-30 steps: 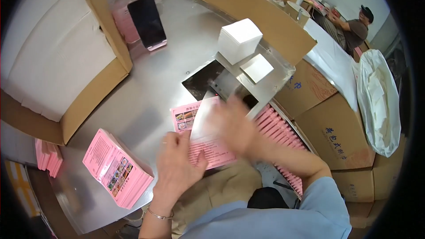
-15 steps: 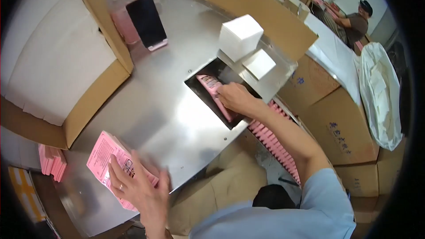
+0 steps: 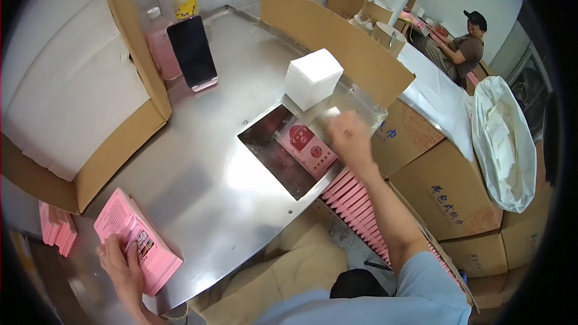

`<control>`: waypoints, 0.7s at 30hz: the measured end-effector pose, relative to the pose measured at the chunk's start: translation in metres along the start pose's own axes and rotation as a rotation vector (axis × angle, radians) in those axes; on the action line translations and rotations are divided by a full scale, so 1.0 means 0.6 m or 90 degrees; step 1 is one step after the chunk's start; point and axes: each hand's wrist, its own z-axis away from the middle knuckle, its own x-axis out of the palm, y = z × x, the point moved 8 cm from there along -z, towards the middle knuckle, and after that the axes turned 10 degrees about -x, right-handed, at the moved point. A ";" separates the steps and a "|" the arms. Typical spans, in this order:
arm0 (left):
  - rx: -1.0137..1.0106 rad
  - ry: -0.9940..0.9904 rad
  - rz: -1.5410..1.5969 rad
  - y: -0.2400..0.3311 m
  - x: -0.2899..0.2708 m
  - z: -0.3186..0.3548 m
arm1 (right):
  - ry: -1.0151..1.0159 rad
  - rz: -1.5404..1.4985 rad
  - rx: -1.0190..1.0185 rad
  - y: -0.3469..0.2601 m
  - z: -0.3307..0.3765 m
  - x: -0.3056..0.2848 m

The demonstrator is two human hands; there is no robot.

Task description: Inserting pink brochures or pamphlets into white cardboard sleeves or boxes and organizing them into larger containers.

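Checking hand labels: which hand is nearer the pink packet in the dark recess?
Right. The right hand hovers just past the upper right edge of the pink packet, by the white block. The left hand rests on the pink stack at the table's near left corner.

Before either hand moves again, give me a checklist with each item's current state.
1. Left hand rests on the pink stack: ok.
2. Pink packet lies flat in the dark recess: ok.
3. Right hand is off the packet: ok, beside it near the clear tray.
4. Right fingers empty: cannot tell, blurred.
5. White block stands outside the recess: ok.
6. Steel table between the hands is bare: ok.
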 end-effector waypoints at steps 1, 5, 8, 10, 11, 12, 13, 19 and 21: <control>-0.005 -0.003 0.050 0.001 0.006 0.001 | 0.114 -0.119 0.150 0.059 -0.016 -0.036; 0.021 0.001 0.136 0.024 0.002 0.000 | 0.366 -0.139 0.197 0.062 -0.112 -0.124; 0.029 0.036 0.210 0.037 -0.008 0.005 | 0.274 0.113 -0.119 -0.014 -0.173 -0.082; 0.037 0.022 0.231 0.025 0.005 0.004 | 0.128 0.158 -0.170 -0.017 -0.186 -0.026; 0.033 0.026 0.231 0.024 0.002 0.006 | 0.130 0.155 -0.174 -0.019 -0.184 -0.021; 0.042 0.037 0.215 0.029 -0.002 0.009 | 0.065 0.157 -0.150 -0.012 -0.182 -0.004; 0.051 0.046 0.198 0.033 -0.005 0.013 | -0.002 0.159 -0.125 -0.004 -0.178 0.013; 0.163 0.173 0.080 0.124 -0.072 0.040 | 0.064 0.059 -0.124 -0.016 -0.170 0.004; 0.263 0.094 0.165 0.231 -0.031 0.063 | 0.054 0.069 -0.122 -0.005 -0.171 0.009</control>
